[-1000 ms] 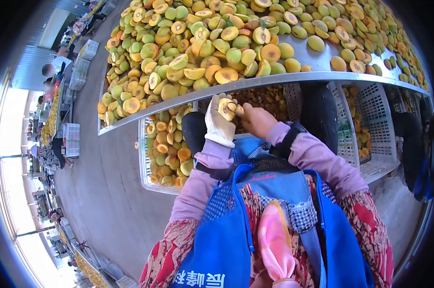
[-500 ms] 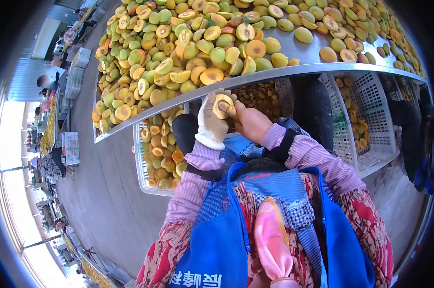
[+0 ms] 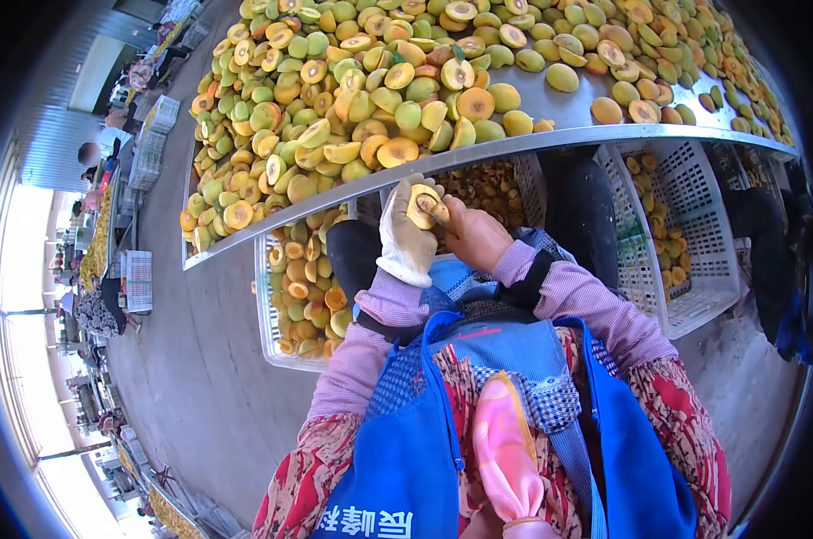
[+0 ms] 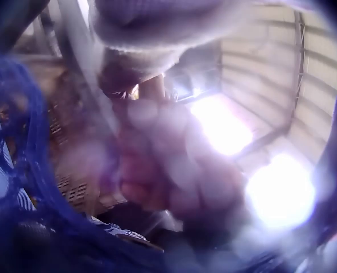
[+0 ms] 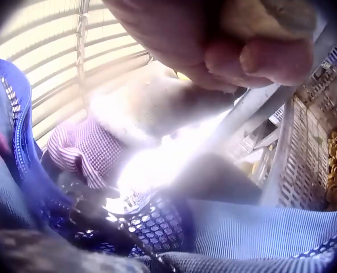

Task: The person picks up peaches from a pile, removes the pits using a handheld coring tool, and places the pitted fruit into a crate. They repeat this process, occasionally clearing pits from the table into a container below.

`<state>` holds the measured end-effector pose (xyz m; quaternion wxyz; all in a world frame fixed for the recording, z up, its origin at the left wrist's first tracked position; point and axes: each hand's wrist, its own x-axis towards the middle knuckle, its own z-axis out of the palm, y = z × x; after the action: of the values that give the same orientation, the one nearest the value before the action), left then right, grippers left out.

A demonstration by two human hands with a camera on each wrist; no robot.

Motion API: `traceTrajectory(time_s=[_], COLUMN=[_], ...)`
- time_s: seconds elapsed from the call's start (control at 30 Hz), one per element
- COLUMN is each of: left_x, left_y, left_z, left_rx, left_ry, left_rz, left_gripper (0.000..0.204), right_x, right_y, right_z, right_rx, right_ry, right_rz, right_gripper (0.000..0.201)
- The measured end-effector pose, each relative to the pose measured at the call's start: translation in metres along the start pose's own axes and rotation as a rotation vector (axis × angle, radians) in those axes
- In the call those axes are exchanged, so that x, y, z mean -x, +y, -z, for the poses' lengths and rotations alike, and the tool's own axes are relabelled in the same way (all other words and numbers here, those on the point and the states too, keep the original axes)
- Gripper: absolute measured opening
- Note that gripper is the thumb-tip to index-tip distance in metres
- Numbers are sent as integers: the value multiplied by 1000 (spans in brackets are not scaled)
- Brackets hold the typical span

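Observation:
In the head view my gloved left hand (image 3: 405, 238) grips a halved yellow fruit (image 3: 416, 216), cut face up, just below the table's metal edge. My bare right hand (image 3: 478, 235) pinches a small tool (image 3: 440, 214) whose dark curved tip lies at the middle of that cut face. The right wrist view has the curled fingers of the right hand (image 5: 214, 57) round a pale handle (image 5: 259, 20), with the left glove (image 5: 151, 102) beyond. Heavy blur covers the left wrist view; a glove cuff (image 4: 151, 51) crosses its top.
Fruit halves (image 3: 335, 99) heap on the metal table (image 3: 595, 94). Under its edge (image 3: 335, 195) stand a crate of halves (image 3: 303, 287) at left, a container of small brown pieces (image 3: 487, 193) in the middle and a white crate (image 3: 694, 234) at right. People sit far left.
Both hands have shifted slightly left with the fruit since one second ago. The tool's tip and the cut face have turned a little; the grips look the same.

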<state>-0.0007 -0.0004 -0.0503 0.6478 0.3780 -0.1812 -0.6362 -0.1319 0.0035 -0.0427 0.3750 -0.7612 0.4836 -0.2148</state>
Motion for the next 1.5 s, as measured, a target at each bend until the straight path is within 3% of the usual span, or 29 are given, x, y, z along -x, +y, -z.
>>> traceTrajectory(time_s=[0.17, 0.23, 0.27, 0.3, 0.37, 0.43, 0.5, 0.57, 0.63, 0.7, 0.87, 0.9, 0.97, 1.0, 1.03, 1.07, 1.1, 1.13, 1.17, 1.23, 1.27, 1.37, 1.43, 1.47, 1.5], left_x=[9, 12, 11, 9, 8, 8, 11, 14, 13, 9, 2, -11, -11, -2, 5, -4, -15, -11, -8, -27, -39, -74, -94, -99, -101], left_y=[3, 7, 10, 13, 14, 17, 19, 16, 16, 15, 11, 7, 35, 56, 81, 98, 111, 129, 143, 163, 170, 169, 155, 151, 150], left_z=[-9, -17, -19, -19, -15, -12, -12, -12, -16, -19, -31, -13, 12, 26, 40, 81, 118, 117, 115, 124, 122, 105, 108, 115, 123], left_rx=[-112, -110, -162, -212, -223, -367, -340, -110, -92, -59, 152, 116, -10, -551, -1095, -1138, -1174, -1588, -1999, -2012, -2023, -2194, -2034, -2004, -2002], left_ry=[67, 127, 100, 74, 60, -85, -103, -117, -96, -169, -119, -149, 60, 91, 126, 306, 483, 716, 956, 875, 781, 591, 666, 653, 641], left_rz=[-94, -111, -105, -101, -112, -154, -63, 123, 147, 228, 177, 97, -27, -304, -569, -576, -578, -545, -478, -514, -549, -140, -148, -264, -267], left_gripper=[31, 33, 34, 35, 33, 32, 34, 35, 35, 33, 34, 35, 35, 30, 27, 27, 28, 31, 34, 39, 45, 59, 61, 59, 59], right_x=[1, 0, 0, 1, 7, 9, 9, 8, 8, 9, 11, 12, 7, 5, -5, -7, -1, 11, 3, -14, -14, -9, -9, -11, -12], right_y=[-2, -2, -2, 0, -30, -21, -8, 3, 12, 18, 26, 23, 29, 26, 58, 103, 96, 165, 145, 100, 87, 90, 124, 147, 159], right_z=[-3, -4, -7, -5, 28, 24, 27, 24, 25, 26, 29, 33, 38, 32, 8, -32, -30, -83, -73, -42, -33, -42, -61, -76, -83], right_rx=[5, -206, -304, -304, -735, -880, -1223, -1314, -1439, -1456, -1607, -1736, -1730, -1339, -658, 203, 342, 507, 507, 316, 372, 368, 402, 376, 349], right_ry=[-26, -243, -120, -122, -572, -612, -791, -873, -964, -966, -1004, -997, -852, -552, -459, -234, -396, -341, -347, -430, -495, -485, -520, -509, -495], right_rz=[15, -66, 109, 109, -381, -419, -449, -472, -424, -398, -264, -175, -354, -475, -291, 11, -224, -172, -164, -378, -336, -426, -411, -337, -261], right_gripper=[28, 28, 24, 24, 22, 14, 9, 12, 14, 19, 20, 17, 16, 15, 20, 27, 31, 29, 29, 39, 43, 42, 43, 42, 42])
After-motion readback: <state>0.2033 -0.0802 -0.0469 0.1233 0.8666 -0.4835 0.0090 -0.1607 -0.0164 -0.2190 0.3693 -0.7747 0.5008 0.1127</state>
